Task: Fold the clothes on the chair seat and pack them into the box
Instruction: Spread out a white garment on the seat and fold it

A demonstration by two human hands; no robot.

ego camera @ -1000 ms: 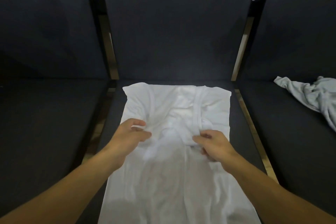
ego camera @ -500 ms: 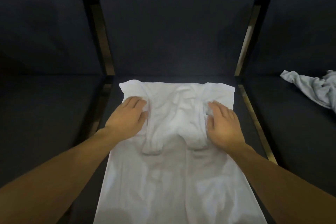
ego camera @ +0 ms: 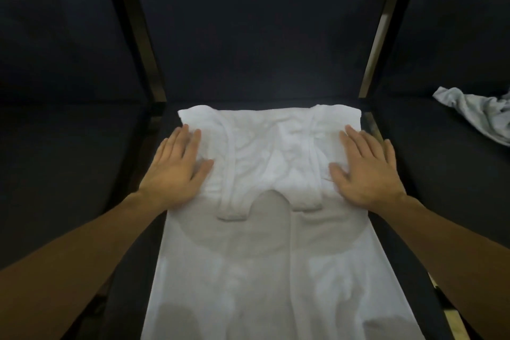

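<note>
A white sleeveless top [ego camera: 265, 251] lies spread lengthwise on the middle black chair seat [ego camera: 132, 270]. Its upper part, with the two straps, is folded back toward me over the body. My left hand [ego camera: 176, 171] lies flat with straight fingers on the left side of that folded part. My right hand [ego camera: 364, 171] presses flat on its right side in the same way. A crumpled light grey garment [ego camera: 480, 116] lies on the seat to the right. No box is in view.
Three dark padded chairs stand side by side with tall backrests [ego camera: 259, 22] behind the seats. Metal frame bars [ego camera: 378, 47] run between them. The left seat [ego camera: 63, 163] is dark and holds nothing I can see.
Both hands let go of the pinched fabric near the centre, flattened, and slid outward to the left and right sides of the fold. The folded part now lies smoother.
</note>
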